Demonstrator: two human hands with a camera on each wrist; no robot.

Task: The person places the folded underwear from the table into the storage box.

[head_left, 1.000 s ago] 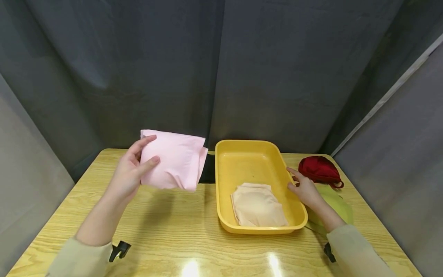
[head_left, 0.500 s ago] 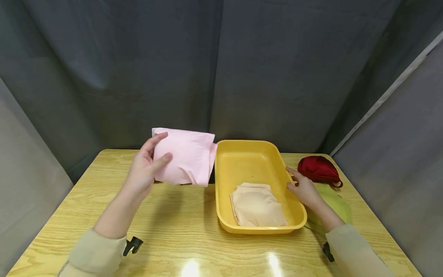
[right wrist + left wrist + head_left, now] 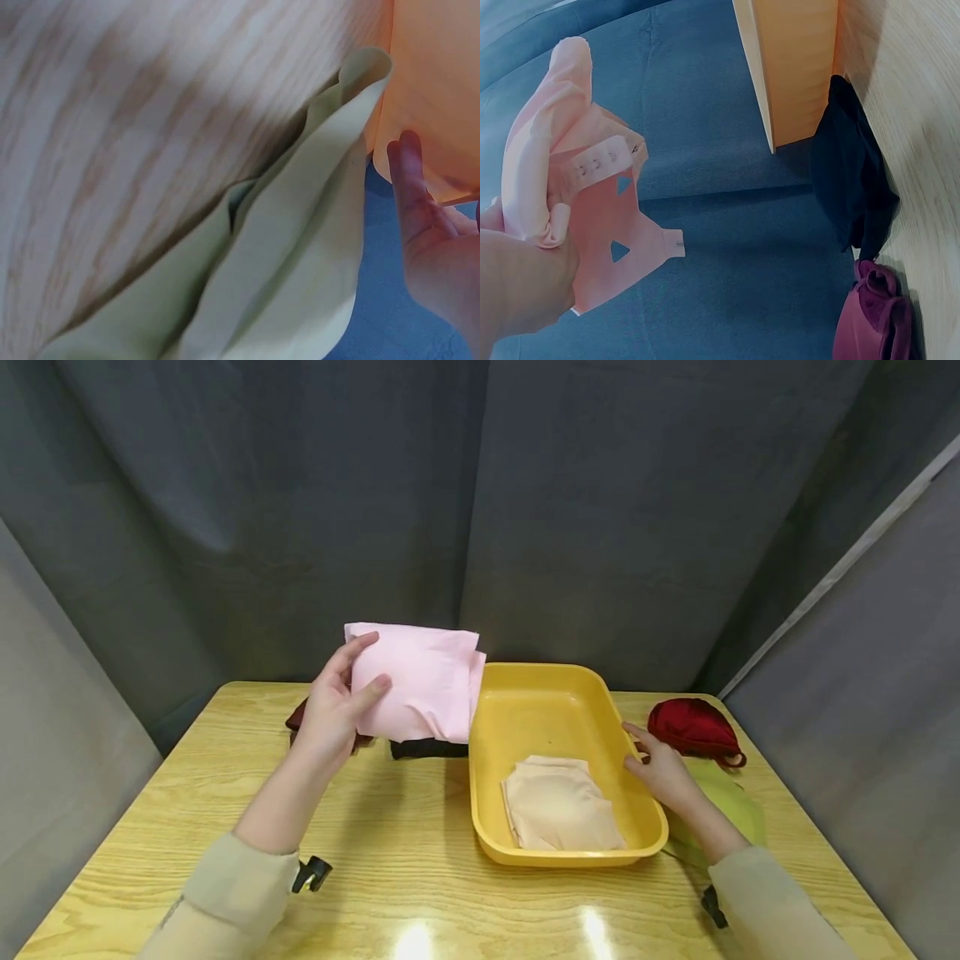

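My left hand [image 3: 337, 702] holds a folded pink bra [image 3: 416, 681] in the air, left of a yellow plastic bin [image 3: 480, 827] and partly overlapping its edge in the head view. The thumb lies on the bra's near face. Hook-and-eye strips show on the pink bra [image 3: 604, 161] in the left wrist view. My right hand [image 3: 663, 772] pinches the bin's right rim; in the right wrist view its fingers [image 3: 409, 172] lie along the outer wall. A folded beige bra [image 3: 562, 806] lies in the bin's near half.
Right of the bin lie a dark red bra [image 3: 693, 727] and a yellow-green garment [image 3: 720, 802], partly under my right forearm. Behind my left hand are a black folded garment [image 3: 851, 172] and a maroon one [image 3: 874, 315]. Grey curtains [image 3: 337, 510] enclose the wooden table [image 3: 420, 893].
My left hand has carried the pink bra to the right and slightly up, toward the bin. The black and maroon garments behind show more now. My right hand has stayed at the rim.
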